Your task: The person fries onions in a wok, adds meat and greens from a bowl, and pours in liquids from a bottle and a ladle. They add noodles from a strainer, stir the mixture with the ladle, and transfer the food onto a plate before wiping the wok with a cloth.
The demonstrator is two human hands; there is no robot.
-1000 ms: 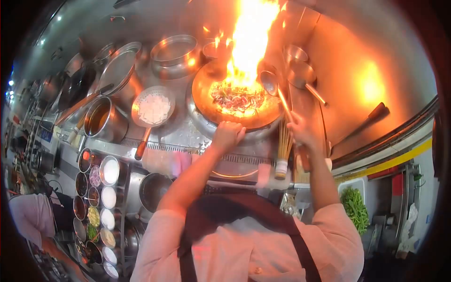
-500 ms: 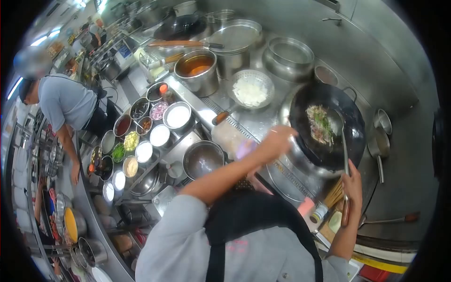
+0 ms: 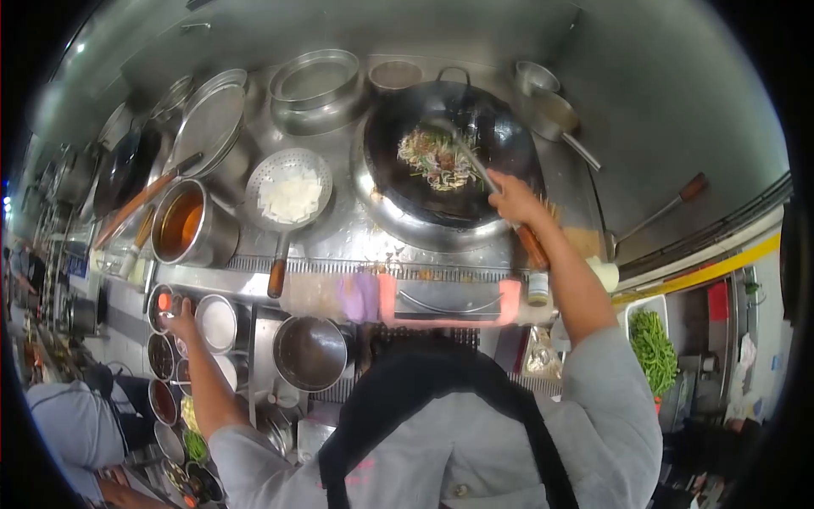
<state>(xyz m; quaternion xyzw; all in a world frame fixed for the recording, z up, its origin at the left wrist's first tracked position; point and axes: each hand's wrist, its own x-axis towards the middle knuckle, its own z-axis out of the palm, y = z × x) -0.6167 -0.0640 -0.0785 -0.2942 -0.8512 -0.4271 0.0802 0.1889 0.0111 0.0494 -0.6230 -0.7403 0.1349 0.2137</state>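
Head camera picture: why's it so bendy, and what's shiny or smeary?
Head view: dark corners and the curved yellow strip suggest a fisheye lens; head view again: white glare shows on the round black metal wok and silver steel stovetop; same view: the tip of the long-handled metal ladle looks blurred.

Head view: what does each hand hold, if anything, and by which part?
The right hand holds the ladle by its shaft, near the wooden grip. The left hand is at a red-capped bottle; its grip cannot be told.

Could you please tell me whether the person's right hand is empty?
No, the right hand grips the ladle, whose head is at the wok.
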